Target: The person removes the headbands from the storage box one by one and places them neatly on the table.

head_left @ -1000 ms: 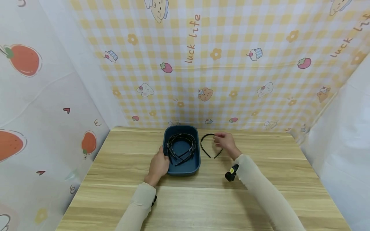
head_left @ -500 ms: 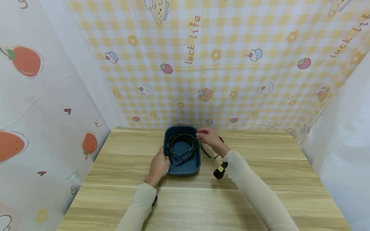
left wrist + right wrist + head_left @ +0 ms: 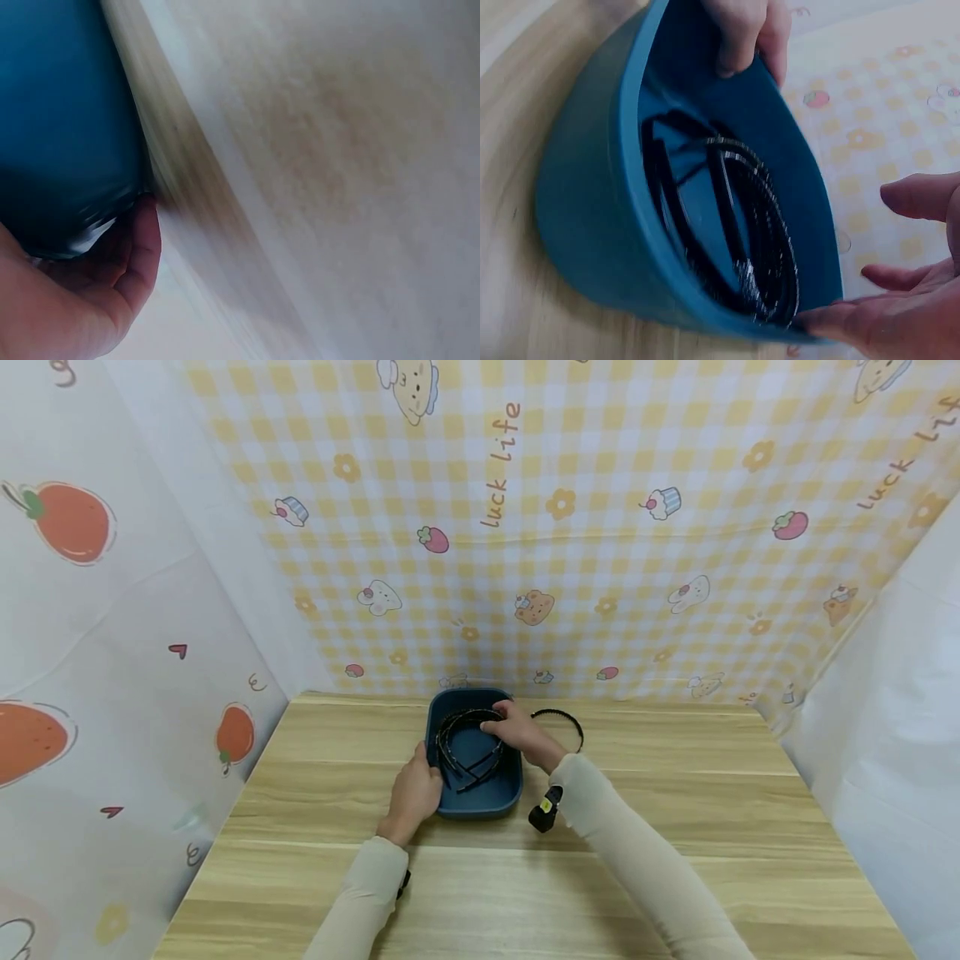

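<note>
A deep blue tray (image 3: 480,802), smooth and matte with rounded corners and a raised wall, sits toward the back of a pale wood-grain surface (image 3: 675,877). Inside it lie several thin black headbands (image 3: 468,747), narrow curved arcs stacked loosely on one another; in the right wrist view at least one of them carries a row of small glinting studs along its outer edge.

The left hand (image 3: 415,793) grips the tray's left wall, thumb over the rim and fingers (image 3: 742,37) curled down onto the inner side, as the right wrist view shows plainly.

The right hand (image 3: 521,735) reaches over the tray's right rim, its fingers (image 3: 840,319) straight and relaxed, the tips resting at the rim beside the stacked headbands; nothing is pinched between them.

One more black headband (image 3: 564,720) lies flat on the surface just to the right of the tray, a slim open arc, apart from both hands.

Both forearms wear soft cream sleeves (image 3: 637,860). Behind the surface hangs a yellow-and-white checked cloth (image 3: 600,527) printed with bears, cupcakes and strawberries.
</note>
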The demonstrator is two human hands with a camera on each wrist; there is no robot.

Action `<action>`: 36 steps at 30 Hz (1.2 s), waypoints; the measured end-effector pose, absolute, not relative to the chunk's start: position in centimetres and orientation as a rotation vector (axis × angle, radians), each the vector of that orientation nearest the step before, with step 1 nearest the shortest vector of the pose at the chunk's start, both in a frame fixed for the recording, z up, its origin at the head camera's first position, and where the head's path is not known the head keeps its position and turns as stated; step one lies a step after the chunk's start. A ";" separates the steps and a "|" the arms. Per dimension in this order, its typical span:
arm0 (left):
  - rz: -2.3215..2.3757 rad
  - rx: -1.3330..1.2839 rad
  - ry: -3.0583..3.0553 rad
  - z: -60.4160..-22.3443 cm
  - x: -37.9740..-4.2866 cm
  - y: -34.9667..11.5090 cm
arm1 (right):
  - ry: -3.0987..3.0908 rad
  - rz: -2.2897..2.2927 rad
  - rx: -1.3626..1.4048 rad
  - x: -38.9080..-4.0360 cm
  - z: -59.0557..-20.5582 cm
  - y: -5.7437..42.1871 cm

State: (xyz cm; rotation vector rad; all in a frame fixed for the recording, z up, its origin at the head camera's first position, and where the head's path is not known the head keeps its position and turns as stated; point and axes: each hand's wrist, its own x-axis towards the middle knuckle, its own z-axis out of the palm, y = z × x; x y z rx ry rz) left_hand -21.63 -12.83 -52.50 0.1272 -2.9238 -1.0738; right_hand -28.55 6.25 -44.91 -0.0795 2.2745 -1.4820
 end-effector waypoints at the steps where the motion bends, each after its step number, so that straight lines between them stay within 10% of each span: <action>1: -1.073 0.128 -2.926 -52.5 -21.7 -12.8 | 2.267 -1.472 -0.071 -28.4 -44.9 6.1; 36: -1.050 0.125 -2.928 -52.1 -21.6 -12.8 | 2.325 -1.773 0.162 -27.9 -46.5 5.7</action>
